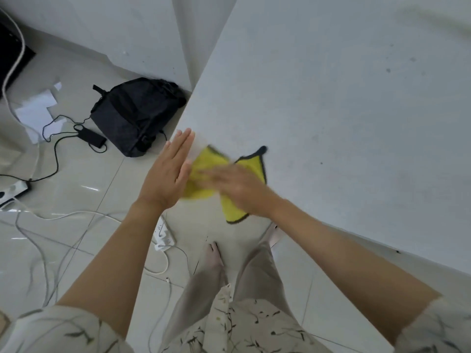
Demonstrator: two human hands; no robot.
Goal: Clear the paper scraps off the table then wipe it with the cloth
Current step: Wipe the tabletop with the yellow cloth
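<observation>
Head view | right hand (237, 189) grip blurred, unclear, on yellow cloth (204, 171) | left hand (165, 174) flat at table (331, 110) edge

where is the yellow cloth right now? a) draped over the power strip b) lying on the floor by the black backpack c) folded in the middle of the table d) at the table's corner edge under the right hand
d: the yellow cloth with dark trim sits at the corner edge of the white table, partly hanging over it, with the blurred right hand on top and the left hand flat beside it.
</observation>
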